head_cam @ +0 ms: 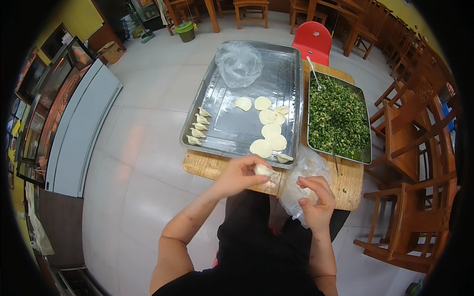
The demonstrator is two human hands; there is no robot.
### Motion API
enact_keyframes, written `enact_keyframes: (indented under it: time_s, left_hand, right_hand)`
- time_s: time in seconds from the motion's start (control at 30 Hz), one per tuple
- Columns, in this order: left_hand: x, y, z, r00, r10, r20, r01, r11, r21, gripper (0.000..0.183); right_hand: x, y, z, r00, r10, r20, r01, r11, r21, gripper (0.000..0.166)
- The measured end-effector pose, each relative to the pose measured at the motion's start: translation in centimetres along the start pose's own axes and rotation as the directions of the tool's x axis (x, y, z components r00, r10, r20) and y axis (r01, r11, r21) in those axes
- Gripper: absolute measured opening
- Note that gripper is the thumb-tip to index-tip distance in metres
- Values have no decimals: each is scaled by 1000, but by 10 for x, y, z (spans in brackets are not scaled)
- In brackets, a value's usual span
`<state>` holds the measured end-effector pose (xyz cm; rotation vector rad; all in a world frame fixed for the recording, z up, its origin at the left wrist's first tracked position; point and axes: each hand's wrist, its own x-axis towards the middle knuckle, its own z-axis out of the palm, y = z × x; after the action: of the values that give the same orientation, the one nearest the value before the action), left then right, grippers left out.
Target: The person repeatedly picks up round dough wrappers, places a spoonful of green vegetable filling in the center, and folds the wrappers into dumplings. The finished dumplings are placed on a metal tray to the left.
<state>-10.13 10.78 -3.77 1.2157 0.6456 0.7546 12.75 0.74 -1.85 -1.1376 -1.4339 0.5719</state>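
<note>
Between the thumb and fingers of my left hand (240, 174) is a folded dumpling (264, 170), held just off the near edge of the metal tray (229, 150). My right hand (317, 199) is apart from it, thumb and fingers spread, over a clear plastic bag (292, 199). Several round dough wrappers (271, 130) lie on the tray's right side, some overlapping. A row of shaped dumplings (200, 126) lines its left side, and another dumpling (284, 158) sits in the near right corner. Chopped green filling (337, 114) fills a smaller metal tray (370, 157) on the right.
A crumpled plastic bag (239, 64) lies in the big tray's far left corner. A spoon (314, 72) leans in the filling. Both trays rest on a wooden table (207, 162). Beyond stands a red chair (313, 42); wooden chairs (407, 218) line the right, a display counter (81, 129) the left.
</note>
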Motion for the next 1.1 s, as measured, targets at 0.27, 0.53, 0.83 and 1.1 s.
enact_keyframes:
  time_s: [0.27,0.53,0.83,1.1]
  left_hand:
    - [105,56,-208,949,300,-96,13,267,964,22]
    - [133,46,-241,997,70,23,-14,-137,991,13]
    - [170,28,-205,986,157,-63,11,308,951,27]
    - [235,-24,-192,905,-22,-426,394,426,814,49]
  right_hand:
    - [-6,13,-37,932,86,-353,-131,986,-106,16]
    - [0,26,-56,932,10,-363,-139,933,-331,14]
    - [17,65,-94,989,2,-148,-106,709,-697,57]
    - [24,83,-87,999,11,41,17,777,-629,68]
